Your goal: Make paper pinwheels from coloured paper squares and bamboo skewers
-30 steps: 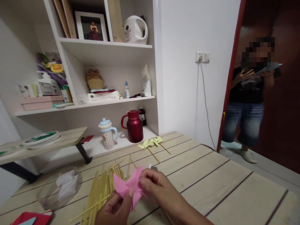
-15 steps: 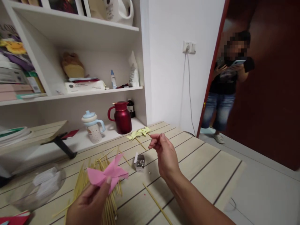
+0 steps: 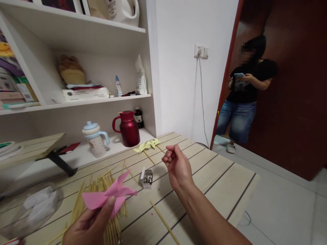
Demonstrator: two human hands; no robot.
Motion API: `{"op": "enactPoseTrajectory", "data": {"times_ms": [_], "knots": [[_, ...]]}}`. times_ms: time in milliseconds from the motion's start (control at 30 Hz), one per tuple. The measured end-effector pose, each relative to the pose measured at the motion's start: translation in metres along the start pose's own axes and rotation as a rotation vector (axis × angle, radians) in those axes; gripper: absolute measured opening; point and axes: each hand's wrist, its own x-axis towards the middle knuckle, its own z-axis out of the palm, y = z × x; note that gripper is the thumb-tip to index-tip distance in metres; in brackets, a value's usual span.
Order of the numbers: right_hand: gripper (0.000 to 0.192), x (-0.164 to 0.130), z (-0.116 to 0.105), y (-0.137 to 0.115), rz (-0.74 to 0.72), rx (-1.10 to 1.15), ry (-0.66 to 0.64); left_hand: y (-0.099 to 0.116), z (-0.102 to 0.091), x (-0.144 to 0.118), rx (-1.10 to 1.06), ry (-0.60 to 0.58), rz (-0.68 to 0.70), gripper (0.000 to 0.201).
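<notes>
Between the thumb and fingers of my left hand (image 3: 95, 217) is a pink paper pinwheel (image 3: 112, 195), its blades spread out, held above the table. My right hand (image 3: 178, 163) is raised over the table with its fingers curled against the thumb. Whatever it may pinch is too small to make out. A small open box (image 3: 146, 179) with shiny bits inside stands between the hands. Under the pinwheel lies a bundle of thin sticks (image 3: 112, 224), partly hidden by it. One single stick (image 3: 165, 223) lies apart, nearer to me. Yellow paper pinwheels on sticks (image 3: 148, 145) rest at the back.
A red jug (image 3: 129, 131) and a speckled cup (image 3: 97, 143) stand at the shelf's foot. A clear plastic bag (image 3: 41, 207) lies at left. Beyond the table's right edge, a person (image 3: 245, 85) stands by the dark red door (image 3: 293, 102), holding a phone.
The view has swung slightly right. The pinwheel is still in my left hand and has tilted a little. My right hand stays raised and curled. The person by the door has turned.
</notes>
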Motion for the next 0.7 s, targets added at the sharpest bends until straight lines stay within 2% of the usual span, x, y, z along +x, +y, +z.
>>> {"op": "enactPoseTrajectory", "data": {"times_ms": [100, 200, 300, 367, 433, 467, 567, 700], "knots": [[0.03, -0.001, 0.001, 0.001, 0.017, -0.051, -0.041, -0.001, 0.0, -0.002, -0.101, 0.016, 0.004, 0.033], [0.031, -0.01, 0.005, 0.007, 0.105, -0.167, -0.183, -0.002, -0.002, -0.003, -0.158, 0.016, 0.035, 0.037], [0.028, -0.027, 0.008, 0.02, 0.287, -0.363, -0.486, 0.001, -0.004, -0.005, -0.134, 0.018, 0.084, 0.039], [0.02, -0.041, 0.007, 0.031, 0.391, -0.5, -0.721, 0.005, -0.004, -0.006, -0.187, 0.049, 0.053, 0.038], [0.006, -0.053, 0.004, 0.044, 0.429, -0.603, -0.899, 0.01, -0.004, -0.007, -0.247, 0.076, 0.021, 0.035], [0.009, -0.058, 0.002, 0.05, 0.42, -0.645, -0.957, 0.011, -0.004, -0.007, -0.279, 0.082, 0.017, 0.034], [0.018, -0.067, -0.003, 0.064, 0.389, -0.741, -1.064, 0.014, -0.005, -0.006, -0.361, 0.087, 0.045, 0.034], [0.02, -0.07, -0.007, 0.075, 0.335, -0.866, -1.115, 0.015, -0.007, -0.006, -0.381, 0.129, 0.071, 0.032]]}}
